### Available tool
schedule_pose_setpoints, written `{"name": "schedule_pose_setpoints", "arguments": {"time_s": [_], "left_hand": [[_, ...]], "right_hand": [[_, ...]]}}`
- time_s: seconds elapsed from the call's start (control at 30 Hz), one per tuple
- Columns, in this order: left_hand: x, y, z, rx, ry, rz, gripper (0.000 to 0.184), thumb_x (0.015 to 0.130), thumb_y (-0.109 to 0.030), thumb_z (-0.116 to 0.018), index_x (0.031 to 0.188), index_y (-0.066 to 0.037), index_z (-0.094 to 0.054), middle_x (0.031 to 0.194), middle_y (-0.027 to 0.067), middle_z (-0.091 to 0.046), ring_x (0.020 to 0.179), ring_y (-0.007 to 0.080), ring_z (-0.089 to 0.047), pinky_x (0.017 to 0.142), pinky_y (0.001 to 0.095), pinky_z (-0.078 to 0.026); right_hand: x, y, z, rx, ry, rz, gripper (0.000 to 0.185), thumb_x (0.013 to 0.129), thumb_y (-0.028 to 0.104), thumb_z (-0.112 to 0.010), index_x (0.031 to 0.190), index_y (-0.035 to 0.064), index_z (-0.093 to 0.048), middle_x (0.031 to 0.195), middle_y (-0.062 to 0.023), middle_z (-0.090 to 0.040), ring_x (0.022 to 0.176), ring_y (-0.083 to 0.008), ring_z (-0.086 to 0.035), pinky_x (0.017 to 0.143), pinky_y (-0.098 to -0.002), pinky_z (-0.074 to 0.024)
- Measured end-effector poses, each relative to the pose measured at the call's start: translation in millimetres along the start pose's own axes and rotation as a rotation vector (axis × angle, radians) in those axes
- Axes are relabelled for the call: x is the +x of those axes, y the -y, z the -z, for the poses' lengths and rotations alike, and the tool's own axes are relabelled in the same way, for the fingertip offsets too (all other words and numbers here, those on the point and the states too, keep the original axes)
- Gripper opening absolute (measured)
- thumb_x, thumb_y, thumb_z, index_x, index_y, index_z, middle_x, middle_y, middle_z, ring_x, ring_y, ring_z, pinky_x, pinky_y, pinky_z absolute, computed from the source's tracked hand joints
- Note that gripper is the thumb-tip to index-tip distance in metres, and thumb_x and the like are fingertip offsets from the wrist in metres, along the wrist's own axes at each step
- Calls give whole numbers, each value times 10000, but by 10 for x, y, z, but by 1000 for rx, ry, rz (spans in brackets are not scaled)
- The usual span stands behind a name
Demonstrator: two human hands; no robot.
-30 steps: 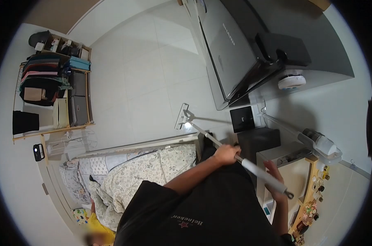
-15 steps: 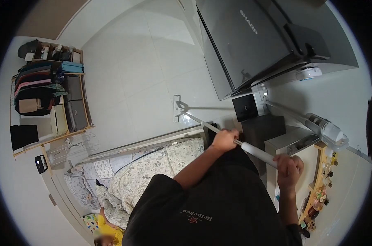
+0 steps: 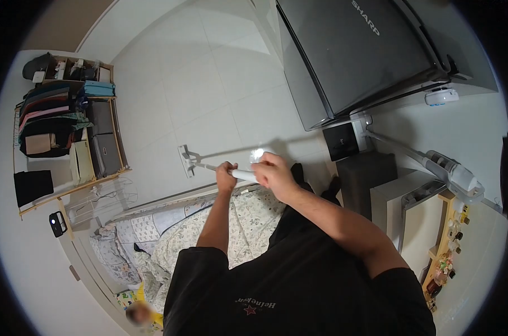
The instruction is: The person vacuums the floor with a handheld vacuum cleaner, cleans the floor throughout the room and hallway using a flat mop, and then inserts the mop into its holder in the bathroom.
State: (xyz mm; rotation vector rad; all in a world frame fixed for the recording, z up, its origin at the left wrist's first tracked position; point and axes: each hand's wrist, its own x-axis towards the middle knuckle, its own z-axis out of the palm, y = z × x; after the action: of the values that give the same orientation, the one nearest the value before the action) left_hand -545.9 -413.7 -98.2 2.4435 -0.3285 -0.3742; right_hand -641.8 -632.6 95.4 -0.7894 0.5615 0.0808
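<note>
A long-handled flat mop (image 3: 245,175) slants leftward over the pale tiled floor, its narrow white head (image 3: 186,161) lying on the tiles. My left hand (image 3: 226,176) is wrapped round the thin metal part of the pole. Just to its right, my right hand (image 3: 273,171) grips the thicker white handle near its upper end. Both hands are closed on the pole and close together. The mop casts a long shadow across the floor behind it.
A bed with a floral quilt (image 3: 209,235) lies close below the mop, and another person in yellow (image 3: 139,313) is at its far end. A dark fridge (image 3: 360,56), grey box (image 3: 366,179) and stick vacuum (image 3: 450,173) stand right. A clothes rack (image 3: 105,151) stands left.
The mop head has slid left across the floor. Both hands moved left with the pole, and my right hand came much closer to my left.
</note>
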Motion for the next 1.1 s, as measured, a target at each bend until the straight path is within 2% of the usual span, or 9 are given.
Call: {"name": "schedule_pose_setpoints", "arguments": {"time_s": [0.2,0.3,0.37,0.43,0.53,0.63,0.67,0.83,1.1], "left_hand": [[-450,-1250,-892,-175,27,-114,172,632,6,-568,764,-51,-662,726,135,-651,744,332,-592,768,431,-386],[-784,-2330,-1110,-388,79,-171,64,706,-59,-602,724,-104,-644,727,89,-631,808,304,-575,837,440,-350],[-990,-2812,-1288,-325,38,-423,52,696,-84,-672,718,-83,-625,688,73,-632,676,320,-600,701,415,-423],[-1112,-3143,-1352,-367,271,-525,92,740,-148,-677,721,-95,-604,656,77,-622,636,345,-603,634,456,-447],[-1130,-3321,-1265,-265,639,-555,87,755,-195,-663,764,-123,-615,635,91,-613,634,344,-614,623,468,-476],[-1016,-2986,-1156,-109,725,-633,115,741,-231,-665,798,-141,-622,647,97,-616,662,330,-629,609,472,-500],[-919,-2770,-1143,-14,724,-670,118,727,-228,-668,803,-146,-627,668,103,-622,677,324,-635,625,456,-514],[-46,-1272,-847,-10,440,-508,133,658,-145,-622,753,-57,-651,733,146,-645,755,349,-629,732,446,-491],[290,-1092,-584,-58,82,-389,131,671,-71,-648,598,-32,-546,664,201,-604,659,408,-560,637,481,-428]], "right_hand": [[-576,785,968,-347,-180,537,253,818,61,-613,654,124,-431,540,42,-351,437,-58,-333,441,-242,-266],[-1340,1656,1005,32,-549,271,275,828,56,-560,627,146,-396,535,51,-334,426,-72,-313,471,-258,-309],[-1900,1765,1446,-895,-611,656,162,871,145,-486,716,135,-441,483,49,-266,442,-76,-327,488,-259,-299],[-2421,1949,1477,-80,-648,511,74,888,155,-472,843,101,-496,476,41,-274,453,-80,-331,512,-258,-317],[-2844,1888,1450,-170,-423,577,152,936,205,-457,970,70,-517,509,30,-337,470,-87,-338,529,-256,-337],[-2662,1224,1426,-664,-991,796,217,985,287,-442,1013,83,-508,613,16,-464,542,-124,-450,595,-284,-437],[-2866,1000,1924,-112,-669,483,206,970,285,-474,960,80,-489,679,-18,-521,590,-137,-515,629,-303,-473],[-1194,441,1258,-519,-231,526,273,854,94,-630,619,79,-492,577,26,-452,497,-61,-421,443,-242,-314],[-623,647,703,-293,-243,217,279,850,117,-636,627,77,-474,562,52,-430,512,-35,-392,441,-239,-292]]}}
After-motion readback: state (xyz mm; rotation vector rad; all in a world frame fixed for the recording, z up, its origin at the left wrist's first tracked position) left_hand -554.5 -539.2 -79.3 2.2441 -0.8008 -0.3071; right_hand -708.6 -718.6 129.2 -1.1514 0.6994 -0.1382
